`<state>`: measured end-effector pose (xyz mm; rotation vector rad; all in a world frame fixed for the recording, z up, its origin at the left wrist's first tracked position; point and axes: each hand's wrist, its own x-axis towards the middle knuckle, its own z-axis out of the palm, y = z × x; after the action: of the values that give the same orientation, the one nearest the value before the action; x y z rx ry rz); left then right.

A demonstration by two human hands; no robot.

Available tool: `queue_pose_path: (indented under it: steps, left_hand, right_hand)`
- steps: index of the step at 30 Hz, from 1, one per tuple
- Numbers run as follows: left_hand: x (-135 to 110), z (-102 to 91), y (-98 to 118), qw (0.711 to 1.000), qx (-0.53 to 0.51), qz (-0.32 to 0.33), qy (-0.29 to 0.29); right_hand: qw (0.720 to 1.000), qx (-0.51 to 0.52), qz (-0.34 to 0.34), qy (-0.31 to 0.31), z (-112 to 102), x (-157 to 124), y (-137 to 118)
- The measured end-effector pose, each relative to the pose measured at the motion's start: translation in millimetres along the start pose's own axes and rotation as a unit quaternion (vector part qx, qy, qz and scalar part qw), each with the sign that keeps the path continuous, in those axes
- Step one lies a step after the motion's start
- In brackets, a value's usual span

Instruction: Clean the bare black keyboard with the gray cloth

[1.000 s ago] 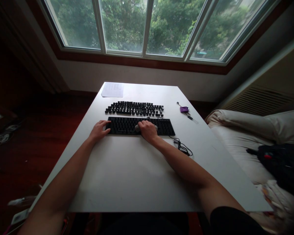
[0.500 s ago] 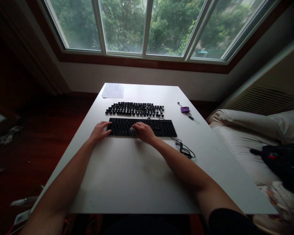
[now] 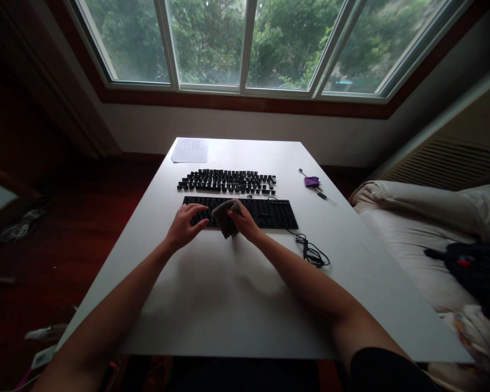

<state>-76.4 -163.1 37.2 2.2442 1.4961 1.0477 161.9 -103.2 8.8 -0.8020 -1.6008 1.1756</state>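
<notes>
My right hand (image 3: 244, 220) grips a grey cloth (image 3: 226, 220), which hangs down over the front edge of a black keyboard (image 3: 275, 213). My left hand (image 3: 187, 223) hovers at the keyboard's left part, thumb and fingers apart and nothing between them, a little left of the cloth. The keyboard lies lengthwise across the white table, and its surface under the hands is partly hidden. Behind it several loose black keycaps (image 3: 224, 181) are laid out in rows. The keyboard's coiled cable (image 3: 311, 251) rests at its right front corner.
On the right of the white table (image 3: 228, 305) lie a small purple thing (image 3: 311, 182) and a thin tool with a dark handle (image 3: 322, 195). A sheet of paper (image 3: 190, 151) lies at the far left corner. A pale sofa (image 3: 396, 228) stands to the right.
My left hand has let go of the keyboard's left end and moved right toward the cloth. My right hand has raised the cloth, which was bunched on the keys and now hangs loose.
</notes>
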Motion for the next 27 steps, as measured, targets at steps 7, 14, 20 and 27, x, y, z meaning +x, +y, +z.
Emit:
queue_pose_path:
  steps: [7,14,20,27]
  left_hand:
    - [-5,15.5,24,0.989,-0.142,-0.034,0.004]
    - [-6,14.8,14,0.912,-0.368,-0.159,0.083]
    - [-5,18.5,12,0.84,-0.477,-0.241,0.097]
    - [-8,21.2,10,0.876,-0.429,-0.222,0.005]
  right_hand:
    - [0.995,0.07,0.044,-0.061,12,-11,-12]
    - [0.998,0.021,0.053,0.018,6,-8,-2]
    - [0.991,0.081,0.099,-0.039,13,-12,1]
    - [0.994,0.065,0.046,-0.08,19,-17,4]
